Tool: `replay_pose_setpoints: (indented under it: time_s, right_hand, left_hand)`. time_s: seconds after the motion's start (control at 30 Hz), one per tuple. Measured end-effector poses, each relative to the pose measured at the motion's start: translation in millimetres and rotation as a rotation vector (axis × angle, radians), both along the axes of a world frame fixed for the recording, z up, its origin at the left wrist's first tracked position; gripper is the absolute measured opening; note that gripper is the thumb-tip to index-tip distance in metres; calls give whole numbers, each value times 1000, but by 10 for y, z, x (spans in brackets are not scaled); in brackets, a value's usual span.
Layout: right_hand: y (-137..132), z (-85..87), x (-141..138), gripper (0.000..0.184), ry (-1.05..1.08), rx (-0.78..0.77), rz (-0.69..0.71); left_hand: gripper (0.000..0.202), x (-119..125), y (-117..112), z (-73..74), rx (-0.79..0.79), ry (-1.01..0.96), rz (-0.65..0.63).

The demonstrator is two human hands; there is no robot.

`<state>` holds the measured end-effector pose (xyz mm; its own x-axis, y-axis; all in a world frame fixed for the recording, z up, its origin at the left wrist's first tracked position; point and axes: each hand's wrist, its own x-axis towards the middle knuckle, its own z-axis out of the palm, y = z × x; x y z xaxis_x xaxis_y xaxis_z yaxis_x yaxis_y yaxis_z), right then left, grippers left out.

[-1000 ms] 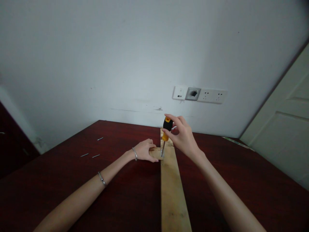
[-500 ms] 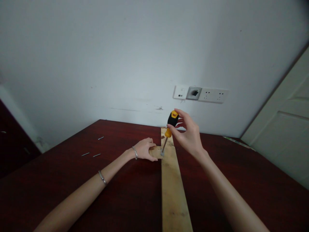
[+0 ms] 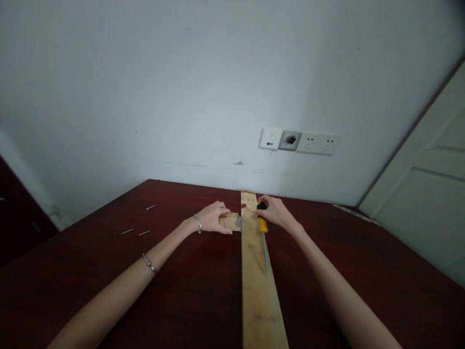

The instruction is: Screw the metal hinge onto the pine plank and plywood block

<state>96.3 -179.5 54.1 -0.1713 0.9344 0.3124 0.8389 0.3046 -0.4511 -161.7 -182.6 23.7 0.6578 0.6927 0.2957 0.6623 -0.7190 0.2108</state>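
Hands both down at the far end of the long pale wooden plank (image 3: 259, 295), which lies lengthwise on the dark red-brown wooden table (image 3: 181, 291). Left hand (image 3: 214, 218) curls over a small pale wooden block (image 3: 228, 222), fingers on top and thumb on the near side, pinching it against the plank's left edge. A small silver metal bracket (image 3: 239, 221) sits at that joint; how it is fixed is too small to tell. Right hand (image 3: 276, 212) is closed round the black end of the yellow-and-black-handled screwdriver (image 3: 263, 239), which lies flat on the plank near its right edge, shaft pointing toward the camera, tip off the bracket.

Step, as a judgement: tool grounded on the plank, block held in place, no driving going on. Any next move on the bracket calls for keeping the block butted to the plank edge and lifting the screwdriver upright onto the bracket; the round handle near the edge could roll off.

Containers: none visible, nothing held in anything. Three thin silver nails or screws (image 3: 144, 233) lie loose on the table, well left of the hands. White wall sockets (image 3: 301, 142) sit on the wall behind, and a white panelled door (image 3: 428, 194) stands at right. Thin silver bracelets (image 3: 148, 261) on the left arm.
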Motion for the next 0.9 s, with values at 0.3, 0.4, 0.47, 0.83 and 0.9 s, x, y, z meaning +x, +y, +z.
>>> replay_pose_setpoints:
  time_s: [0.3,0.4,0.47,0.83,0.9]
  right_hand:
    - [45,-327,-15,35,48,-365,78]
    - [49,-338,-5,45,65,-443,83]
    - [48,-324,11,55,76,-481,92]
    - [60,-236,120,59,57,-338,157]
    - [79,-202,145,50,94,-250,186]
  left_hand:
    - [64,14,-21,-15,-11,-6,-11]
    - [65,15,-22,-17,-15,-13,-10]
    - [65,16,-20,-18,-18,-14,-7]
    - [63,33,-41,-11,-35,-2,-24]
    - [63,38,-48,-5,-38,4,-37]
